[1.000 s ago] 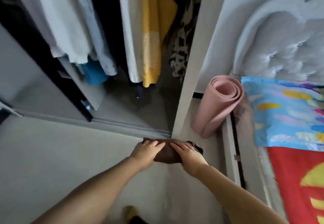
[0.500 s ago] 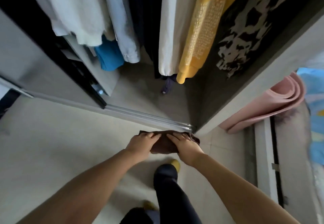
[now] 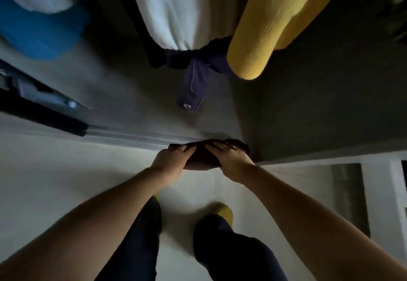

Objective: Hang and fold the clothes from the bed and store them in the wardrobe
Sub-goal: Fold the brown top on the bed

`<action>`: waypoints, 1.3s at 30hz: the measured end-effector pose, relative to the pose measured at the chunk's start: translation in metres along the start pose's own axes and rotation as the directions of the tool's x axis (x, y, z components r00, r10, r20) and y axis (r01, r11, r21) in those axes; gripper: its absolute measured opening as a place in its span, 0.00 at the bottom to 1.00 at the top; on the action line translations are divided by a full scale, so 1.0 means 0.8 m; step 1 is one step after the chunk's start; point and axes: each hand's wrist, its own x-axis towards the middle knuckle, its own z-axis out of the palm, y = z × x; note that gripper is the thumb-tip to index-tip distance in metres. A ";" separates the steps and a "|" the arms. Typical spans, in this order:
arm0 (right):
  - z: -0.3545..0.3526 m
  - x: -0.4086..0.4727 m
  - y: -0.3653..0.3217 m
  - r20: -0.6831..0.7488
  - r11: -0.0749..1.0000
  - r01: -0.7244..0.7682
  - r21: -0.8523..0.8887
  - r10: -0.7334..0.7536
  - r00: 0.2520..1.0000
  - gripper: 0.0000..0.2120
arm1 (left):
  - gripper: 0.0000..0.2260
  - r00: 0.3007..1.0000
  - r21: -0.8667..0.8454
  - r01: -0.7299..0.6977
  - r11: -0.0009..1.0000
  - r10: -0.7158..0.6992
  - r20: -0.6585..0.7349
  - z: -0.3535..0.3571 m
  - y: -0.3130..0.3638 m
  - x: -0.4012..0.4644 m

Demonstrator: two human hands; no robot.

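Legs: dark trousers (image 3: pixel 231 245) and yellow footwear (image 3: pixel 223 211) on the pale floor (image 3: pixel 55 181).
Left hand (image 3: pixel 170 159): fingers curled over the near-left edge of the folded dark garment (image 3: pixel 207 155), gripping it.
Right hand (image 3: pixel 233 161): clamped on the garment's right side, fingers spread across its top.
Folded dark garment: held between both hands, in the air at the wardrobe's sliding track (image 3: pixel 141 136).
Wardrobe interior: white garment (image 3: pixel 187 10), yellow garment (image 3: pixel 264 27), navy piece (image 3: pixel 195 84) and blue cloth (image 3: pixel 37 32) hang above.

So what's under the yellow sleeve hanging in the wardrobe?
Under the yellow sleeve a dark purple garment hangs with a snap button on its tip, above the bare grey wardrobe floor. The sleeve hides part of that garment, so its full shape is unclear.
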 end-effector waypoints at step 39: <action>0.045 0.194 0.204 -0.140 0.866 -0.470 0.170 0.493 0.859 0.34 | 0.32 0.969 -0.023 -0.174 0.984 0.167 -0.183 0.044 0.046 0.347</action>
